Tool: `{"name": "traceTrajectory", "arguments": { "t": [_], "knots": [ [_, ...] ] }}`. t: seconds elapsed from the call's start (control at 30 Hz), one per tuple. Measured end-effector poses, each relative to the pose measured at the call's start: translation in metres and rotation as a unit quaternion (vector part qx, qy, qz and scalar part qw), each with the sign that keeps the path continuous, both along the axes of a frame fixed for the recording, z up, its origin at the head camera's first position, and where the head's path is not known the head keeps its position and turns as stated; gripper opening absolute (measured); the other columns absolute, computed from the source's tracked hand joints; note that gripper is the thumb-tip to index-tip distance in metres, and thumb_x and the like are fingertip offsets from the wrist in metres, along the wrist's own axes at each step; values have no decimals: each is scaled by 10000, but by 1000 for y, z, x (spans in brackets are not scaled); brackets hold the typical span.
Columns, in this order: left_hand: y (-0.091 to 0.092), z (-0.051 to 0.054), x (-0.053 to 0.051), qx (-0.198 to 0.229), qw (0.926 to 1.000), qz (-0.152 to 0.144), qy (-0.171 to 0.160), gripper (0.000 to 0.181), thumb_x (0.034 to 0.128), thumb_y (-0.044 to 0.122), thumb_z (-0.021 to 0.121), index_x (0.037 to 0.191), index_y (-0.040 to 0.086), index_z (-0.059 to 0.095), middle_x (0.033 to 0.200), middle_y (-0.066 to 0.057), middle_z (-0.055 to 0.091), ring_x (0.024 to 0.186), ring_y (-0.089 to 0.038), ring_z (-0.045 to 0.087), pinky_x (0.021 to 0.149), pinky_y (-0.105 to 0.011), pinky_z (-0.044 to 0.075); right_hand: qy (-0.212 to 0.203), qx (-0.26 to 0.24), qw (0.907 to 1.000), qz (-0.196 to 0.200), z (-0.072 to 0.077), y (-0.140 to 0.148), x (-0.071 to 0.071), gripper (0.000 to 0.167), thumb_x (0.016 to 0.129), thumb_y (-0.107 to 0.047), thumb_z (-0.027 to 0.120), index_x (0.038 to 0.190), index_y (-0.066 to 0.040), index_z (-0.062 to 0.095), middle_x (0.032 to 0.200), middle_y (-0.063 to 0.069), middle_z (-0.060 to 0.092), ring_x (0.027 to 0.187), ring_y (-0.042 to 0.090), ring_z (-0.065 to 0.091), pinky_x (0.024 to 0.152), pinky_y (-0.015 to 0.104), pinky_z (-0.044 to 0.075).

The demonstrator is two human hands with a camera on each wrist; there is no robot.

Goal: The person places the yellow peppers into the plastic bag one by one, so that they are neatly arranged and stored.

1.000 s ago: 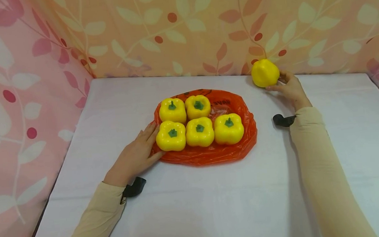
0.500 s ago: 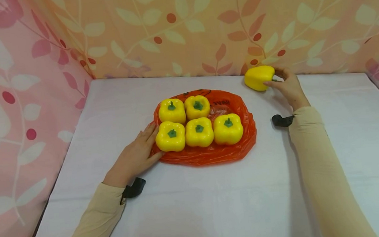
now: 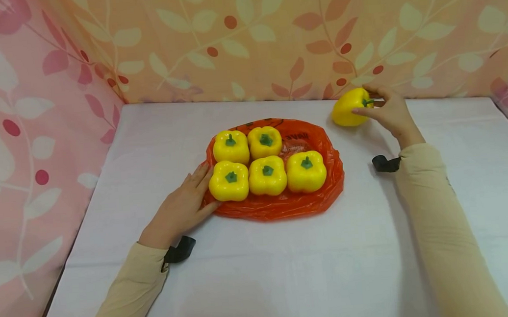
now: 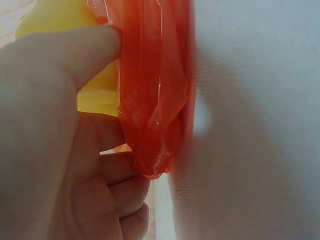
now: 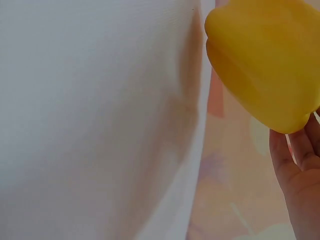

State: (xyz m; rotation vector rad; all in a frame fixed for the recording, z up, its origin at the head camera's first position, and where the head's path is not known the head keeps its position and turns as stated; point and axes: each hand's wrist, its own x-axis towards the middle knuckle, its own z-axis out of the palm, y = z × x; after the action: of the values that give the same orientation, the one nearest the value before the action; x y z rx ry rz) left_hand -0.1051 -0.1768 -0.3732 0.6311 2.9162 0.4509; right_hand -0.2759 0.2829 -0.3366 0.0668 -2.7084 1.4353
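Near the table's back edge my right hand (image 3: 390, 112) grips a yellow bell pepper (image 3: 348, 108) at its green stem end. The pepper lies tilted sideways, its stem towards the palm. In the right wrist view the pepper (image 5: 265, 60) fills the upper right, fingertips against its lower end; it seems raised off the cloth. My left hand (image 3: 179, 205) rests against the left end of a red plastic bag (image 3: 280, 210), thumb and fingers spread. In the left wrist view, fingertips touch the crumpled bag (image 4: 155, 90). Several yellow bell peppers (image 3: 267, 176) stand stem-up on the bag in two rows.
A white cloth covers the table (image 3: 262, 271). An orange floral curtain (image 3: 237, 46) hangs along its back edge, close behind the right hand. A pink floral curtain (image 3: 27, 145) is on the left. Bare red bag (image 3: 297, 148) shows at the back row's right end.
The pepper in my right hand has turned, so its stem now faces the palm and shows in the head view. My left hand and the bag have stayed put.
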Motion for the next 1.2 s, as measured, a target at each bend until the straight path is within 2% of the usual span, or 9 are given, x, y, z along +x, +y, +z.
{"name": "traceTrajectory", "arguments": {
  "t": [0.23,0.37,0.5,0.6,0.8,1.03,1.2],
  "knots": [
    [0,-1,0,-4,10000,-21,-2,819,904,432,586,1486,-8,212,1546,-176,180,1404,-335,204,1116,-488,204,383,319,9983,288,9,-3,10,662,780,-226,786,1357,-61,506,1250,43,508,1101,166,457,1034,359,372],
    [0,-1,-1,-7,10000,-20,-8,813,907,434,580,1488,0,212,1546,-173,183,1406,-328,202,1119,-483,201,301,350,9984,326,18,-7,19,676,791,-234,775,1385,-96,485,1288,42,504,1153,228,458,1011,320,398],
    [0,-1,-1,-1,10000,-35,34,812,909,433,578,1488,-1,211,1545,-174,185,1404,-330,207,1122,-479,197,269,79,9988,394,29,-11,29,653,809,-203,757,1398,-147,480,1286,2,499,1162,242,446,903,208,442],
    [-1,-1,0,30,9999,-59,87,812,908,431,580,1486,-6,214,1545,-177,183,1400,-336,214,1125,-477,192,573,-244,9962,613,38,-17,36,613,803,-98,751,1368,-123,515,1246,-24,516,1110,206,461,829,151,447],
    [-1,-2,1,74,9998,-86,157,815,906,424,589,1482,-17,217,1541,-187,187,1395,-349,222,1122,-483,196,1288,-690,9811,1266,51,-33,49,594,741,102,732,1294,-46,573,1212,-18,548,1088,168,485,867,151,436],
    [-1,-2,1,83,9998,-79,190,812,904,414,596,1479,-22,222,1536,-193,198,1392,-352,228,1120,-484,201,1708,-1238,9547,2100,59,-47,58,602,684,198,715,1248,35,583,1234,92,585,1099,231,485,950,204,399],
    [-1,-3,0,102,9998,-96,142,811,908,417,590,1483,-15,213,1541,-187,185,1393,-357,220,1125,-479,186,1848,-1003,9494,2334,59,-53,62,600,683,176,736,1248,55,572,1253,81,575,1124,203,487,948,202,405]
  ]
}}
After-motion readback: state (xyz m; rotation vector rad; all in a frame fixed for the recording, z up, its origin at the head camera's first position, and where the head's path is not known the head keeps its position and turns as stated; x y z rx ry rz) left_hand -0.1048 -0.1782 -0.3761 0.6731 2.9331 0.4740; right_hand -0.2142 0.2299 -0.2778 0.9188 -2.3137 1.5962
